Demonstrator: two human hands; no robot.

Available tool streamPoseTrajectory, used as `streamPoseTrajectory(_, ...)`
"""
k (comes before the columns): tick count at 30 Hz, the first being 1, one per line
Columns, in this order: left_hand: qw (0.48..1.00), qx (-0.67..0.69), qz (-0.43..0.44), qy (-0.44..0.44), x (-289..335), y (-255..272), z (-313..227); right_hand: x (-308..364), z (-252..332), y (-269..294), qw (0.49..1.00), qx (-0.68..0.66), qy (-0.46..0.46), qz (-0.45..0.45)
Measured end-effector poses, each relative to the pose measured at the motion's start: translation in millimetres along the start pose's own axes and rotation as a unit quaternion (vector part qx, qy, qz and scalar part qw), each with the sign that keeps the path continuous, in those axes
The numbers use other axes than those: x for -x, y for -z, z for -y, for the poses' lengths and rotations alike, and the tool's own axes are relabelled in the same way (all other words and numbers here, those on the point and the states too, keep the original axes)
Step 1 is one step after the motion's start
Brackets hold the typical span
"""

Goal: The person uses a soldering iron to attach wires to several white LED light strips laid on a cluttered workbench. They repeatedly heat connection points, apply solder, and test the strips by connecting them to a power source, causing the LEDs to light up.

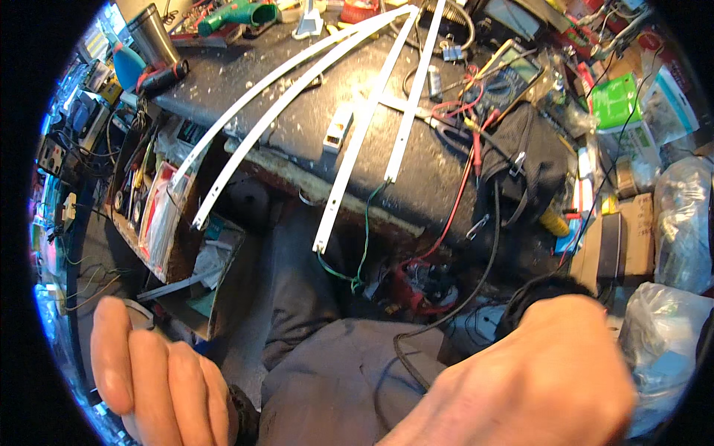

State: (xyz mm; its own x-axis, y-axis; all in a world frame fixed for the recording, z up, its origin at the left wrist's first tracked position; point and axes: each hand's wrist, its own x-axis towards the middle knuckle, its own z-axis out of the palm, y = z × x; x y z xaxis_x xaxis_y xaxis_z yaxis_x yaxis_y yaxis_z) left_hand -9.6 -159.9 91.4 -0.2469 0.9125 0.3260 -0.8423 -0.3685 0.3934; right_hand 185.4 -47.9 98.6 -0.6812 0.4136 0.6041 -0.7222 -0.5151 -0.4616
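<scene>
- Dark, speckled workbench, very messy, fills the top of the view and has tools and bits all around it.
- Four long, thin white strips lie across it, spread like a fan toward the lap. Three of their near ends poke past the bench edge. It looks partly done: the two right strips are linked by thin green wire at their near ends. I see no green wire on the two left ones, so that part looks undone.
- A black cloth bag sits right of the strips and takes up bench room.
- A long black cord droops over the lap – it could snag.
- The left hand is low on the left with bent fingers, well apart from the strips. The right hand shows only its back. I cannot tell if either holds something.
- A hand tool with dark handles lies beside the far-right strip – a bit in the way.
- A small white block lies between the middle strips.
</scene>
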Motion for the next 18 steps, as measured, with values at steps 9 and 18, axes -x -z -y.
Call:
streamPoseTrajectory(9,0.998,-0.046,0.004,0.032,9.9,27.7,-5.7,-12.4,9.5,-5.3,0.999,0.023,0.007,-0.040)
streamPoseTrajectory(18,0.995,-0.084,-0.042,0.045,9.9,29.0,0.6,-16.3,19.3,-3.9,0.995,0.051,0.015,-0.089)
